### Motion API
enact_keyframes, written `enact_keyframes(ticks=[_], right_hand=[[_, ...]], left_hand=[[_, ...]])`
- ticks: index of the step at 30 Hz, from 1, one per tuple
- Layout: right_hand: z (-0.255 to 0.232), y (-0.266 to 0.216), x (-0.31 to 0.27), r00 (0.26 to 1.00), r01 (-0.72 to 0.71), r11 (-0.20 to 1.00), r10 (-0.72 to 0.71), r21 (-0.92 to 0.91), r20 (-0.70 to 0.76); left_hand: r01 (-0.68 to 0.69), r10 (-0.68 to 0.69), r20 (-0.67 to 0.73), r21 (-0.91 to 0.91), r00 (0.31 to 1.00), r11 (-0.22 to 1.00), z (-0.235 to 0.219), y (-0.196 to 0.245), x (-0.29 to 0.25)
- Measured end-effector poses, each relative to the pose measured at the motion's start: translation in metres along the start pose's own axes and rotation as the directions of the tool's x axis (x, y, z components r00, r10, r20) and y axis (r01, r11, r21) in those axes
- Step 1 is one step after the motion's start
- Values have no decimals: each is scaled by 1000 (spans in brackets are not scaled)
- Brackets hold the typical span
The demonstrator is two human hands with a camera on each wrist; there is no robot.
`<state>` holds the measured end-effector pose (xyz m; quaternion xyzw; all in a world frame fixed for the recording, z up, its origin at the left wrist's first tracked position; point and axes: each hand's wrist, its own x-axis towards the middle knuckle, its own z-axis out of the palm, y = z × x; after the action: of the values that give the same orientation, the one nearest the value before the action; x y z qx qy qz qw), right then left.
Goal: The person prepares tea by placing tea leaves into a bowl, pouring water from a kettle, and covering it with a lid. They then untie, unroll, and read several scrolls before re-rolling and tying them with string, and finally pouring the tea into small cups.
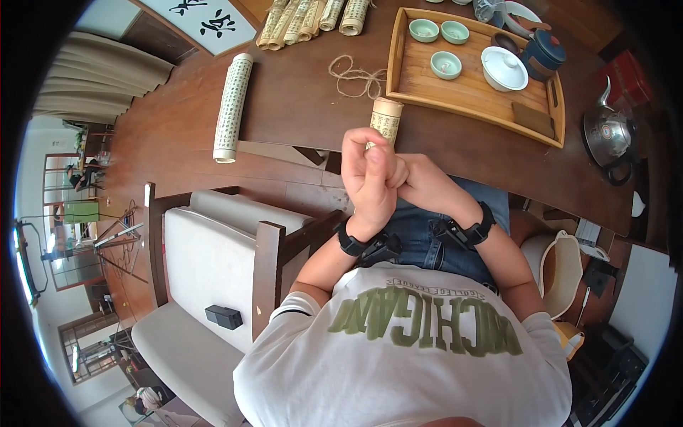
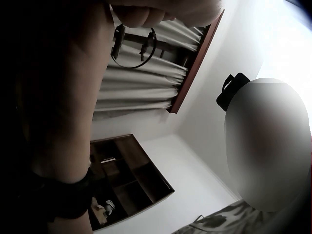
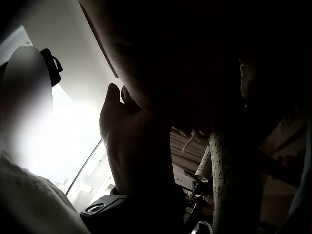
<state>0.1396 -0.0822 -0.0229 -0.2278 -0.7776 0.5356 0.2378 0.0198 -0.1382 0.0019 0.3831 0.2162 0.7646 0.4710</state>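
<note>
My left hand is raised in front of my lap with its index finger curled and its thumb bent up against it. My right hand meets it from the side, and its fingers are partly hidden behind the left hand. Just beyond both hands a rolled bamboo-slip scroll with written characters reaches over the table edge; the hands cover its near end. In the right wrist view the scroll runs beside the dark outline of my hands. I cannot tell whether the fingers hold anything between them.
Loose twine lies beyond the scroll. Another rolled scroll overhangs the table at left, and several more lie at the back. A wooden tea tray with cups and a lidded bowl stands right, near a metal kettle.
</note>
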Motion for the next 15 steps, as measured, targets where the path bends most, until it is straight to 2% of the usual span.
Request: enact_keyframes(ticks=[1, 3, 5, 7, 8, 9, 11, 12, 13, 15], right_hand=[[-1, 3, 1, 999, 39, 999, -39, 30, -8], [-4, 5, 2, 994, 110, 990, -108, 91, -28], [-10, 6, 1, 1000, -22, 977, 22, 211, 3], [-15, 9, 1, 993, -114, 944, 106, 310, 44], [-18, 10, 0, 990, -141, 927, 127, 348, 63], [-20, 12, 1, 986, -166, 908, 146, 384, 81], [-22, 17, 3, 988, -154, 884, 127, 442, 90], [-24, 16, 4, 991, -132, 880, 106, 455, 82], [-25, 15, 6, 993, -112, 877, 86, 468, 77], [-28, 9, 8, 995, -100, 861, 74, 498, 72]], left_hand=[[-51, 49, 15, 180, 999, 982, -1, 1, 1], [-144, 129, 66, 509, 989, 849, -3, 12, 5], [-57, 63, -1, 419, 998, 906, -14, 28, 3], [-127, 120, 58, 694, 991, 709, -51, 30, 2], [-70, 61, 41, 764, 997, 642, -58, 34, 0], [30, -63, 12, 781, 998, 624, -65, 34, -6], [222, -304, -55, 806, 951, 549, -73, 36, -21], [271, -378, -94, 852, 921, 448, -70, 36, -28], [251, -445, -71, 899, 893, 360, -67, 37, -35], [356, -551, -108, 860, 827, 366, -60, 33, -43]])
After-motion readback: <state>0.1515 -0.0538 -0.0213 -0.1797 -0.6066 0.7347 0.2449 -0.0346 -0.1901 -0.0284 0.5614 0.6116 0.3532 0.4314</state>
